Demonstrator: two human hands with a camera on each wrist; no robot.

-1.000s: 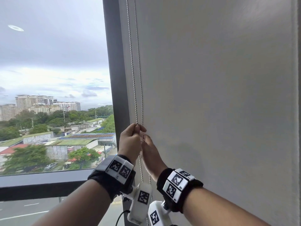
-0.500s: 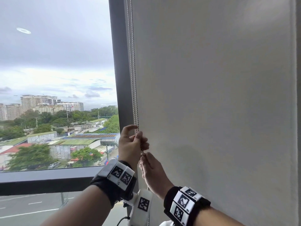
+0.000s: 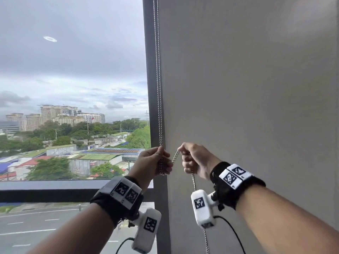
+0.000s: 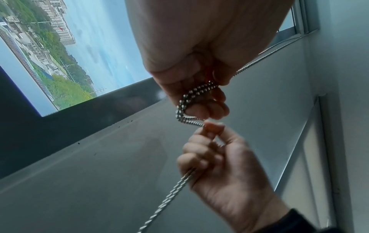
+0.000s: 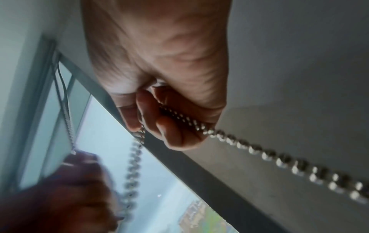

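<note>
Head view is showing the bead chain (image 3: 159, 88) hanging doubled along the left edge of the lowered grey blind (image 3: 256, 107), beside the dark window frame (image 3: 149, 70). The left hand (image 3: 150, 165) is clenching it; the right hand (image 3: 199, 162) is pinching it just beside. It is looking light, limp and slick, so gripping across several beads is probably serving best. The pane (image 3: 73, 70) is overlooking a cloudy city.

A silver beaded chain (image 3: 159, 88) hangs beside a plain grey blind (image 3: 247, 88) and dark grey window frame (image 3: 149, 70).
</note>
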